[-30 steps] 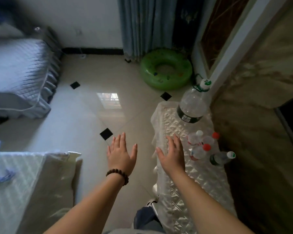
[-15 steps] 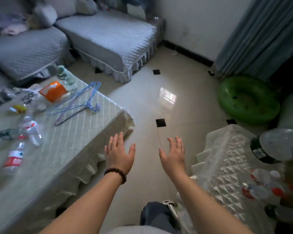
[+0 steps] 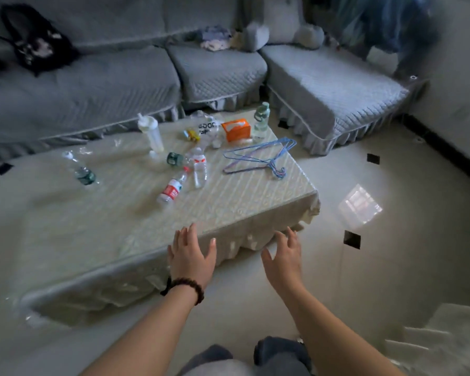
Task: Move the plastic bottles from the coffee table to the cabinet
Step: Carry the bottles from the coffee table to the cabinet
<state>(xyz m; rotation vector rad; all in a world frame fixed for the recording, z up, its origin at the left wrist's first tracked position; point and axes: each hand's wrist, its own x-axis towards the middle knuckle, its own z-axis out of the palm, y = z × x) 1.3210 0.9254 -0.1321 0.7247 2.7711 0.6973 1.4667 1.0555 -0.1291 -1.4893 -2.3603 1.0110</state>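
Both hands (image 3: 192, 257) (image 3: 284, 260) empty (spread), table edge (image 3: 255, 226) ahead

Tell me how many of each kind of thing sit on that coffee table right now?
Clear plastic bottles lying down: 4
Bottles standing up: 2
Orange tissue box: 1
Bunch of wire hangers: 1
Small yellow toy: 1
Crumpled clear bag: 1
Total: 10

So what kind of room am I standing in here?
Most likely a home living room: a grey sectional sofa, a cloth-covered coffee table strewn with plastic bottles, and a tiled floor.
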